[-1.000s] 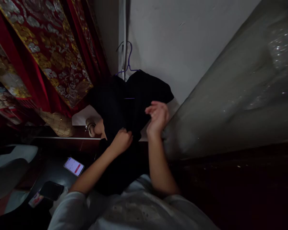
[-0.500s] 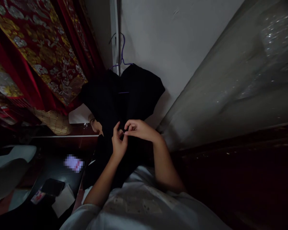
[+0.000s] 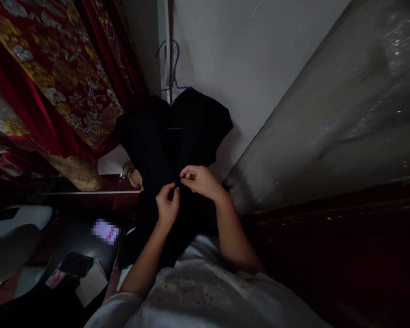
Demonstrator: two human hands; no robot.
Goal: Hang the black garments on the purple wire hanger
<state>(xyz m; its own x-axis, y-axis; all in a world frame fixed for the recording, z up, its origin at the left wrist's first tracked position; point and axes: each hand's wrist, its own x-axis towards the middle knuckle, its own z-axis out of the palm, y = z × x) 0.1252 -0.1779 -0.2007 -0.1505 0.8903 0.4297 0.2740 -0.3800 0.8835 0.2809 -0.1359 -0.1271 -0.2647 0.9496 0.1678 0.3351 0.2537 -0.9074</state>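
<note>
A black short-sleeved garment (image 3: 187, 132) hangs on a purple wire hanger (image 3: 175, 68) against the white wall. My left hand (image 3: 167, 207) and my right hand (image 3: 200, 180) meet at the garment's front, below the neckline. Both hands are closed in a pinch on the dark cloth, fingertips almost touching each other. What lies between the fingers beyond the cloth is too dark to make out.
Red and gold embroidered fabric (image 3: 54, 77) hangs at the left. A phone with a lit screen (image 3: 105, 230), a dark wallet-like item (image 3: 75, 265) and papers lie on a dark surface at lower left. A plastic-wrapped panel (image 3: 331, 118) leans at the right.
My right hand came down from the garment's right edge to its front and closed beside my left hand. Both hands have since shifted slightly upward on the cloth.
</note>
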